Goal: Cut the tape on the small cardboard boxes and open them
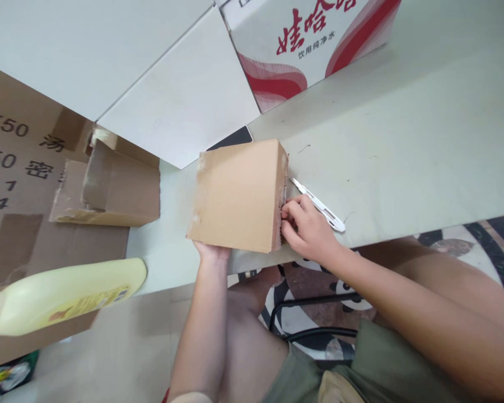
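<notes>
A small brown cardboard box (pixel 237 196) with torn, rough edges is held tilted over the front of the table. My left hand (pixel 212 251) holds it from beneath and behind; only the wrist and heel of that hand show, and the fingers are hidden by the cardboard. At the box's ragged right edge, my right hand (pixel 306 226) has its fingers curled and pinched on the cardboard. Just beyond the right hand lies a white utility knife (pixel 319 205), flat on the table, its tip pointing toward the box.
A white carton with red print (pixel 319 50) and a white panel (pixel 180 84) stand at the back. An open cardboard piece (pixel 121 187) sits left, by a large printed carton (pixel 17 224). A pale yellow bottle (pixel 71 294) juts in at lower left. The table (pixel 424 140) extends right.
</notes>
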The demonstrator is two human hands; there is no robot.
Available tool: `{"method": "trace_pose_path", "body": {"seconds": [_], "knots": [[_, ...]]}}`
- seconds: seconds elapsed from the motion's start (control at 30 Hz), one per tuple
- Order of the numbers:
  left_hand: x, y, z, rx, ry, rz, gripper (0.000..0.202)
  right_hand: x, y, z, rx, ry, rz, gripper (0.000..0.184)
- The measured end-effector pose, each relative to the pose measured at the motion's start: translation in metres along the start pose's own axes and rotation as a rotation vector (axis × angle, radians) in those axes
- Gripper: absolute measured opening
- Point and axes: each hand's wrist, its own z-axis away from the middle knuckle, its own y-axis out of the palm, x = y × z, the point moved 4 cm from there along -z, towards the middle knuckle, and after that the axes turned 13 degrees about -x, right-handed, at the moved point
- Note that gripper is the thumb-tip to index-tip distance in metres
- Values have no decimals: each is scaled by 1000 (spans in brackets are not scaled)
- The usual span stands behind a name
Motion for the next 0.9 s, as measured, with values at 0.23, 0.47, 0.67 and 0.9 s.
{"method": "trace_pose_path", "body": {"seconds": [0.23,0.47,0.67,0.9], "knots": [[0,-1,-2,-9,10,12,32,1,0,0,0,4,-3,4],[0,-3,-1,1,-4,-17,47,1,0,-1,3,-5,5,4],[0,-4,-2,8,14,-16,44,0,1,0,6,-5,3,4],[0,-2,-1,4,3,-11,41,1,0,-1,3,-10,7,4]]}}
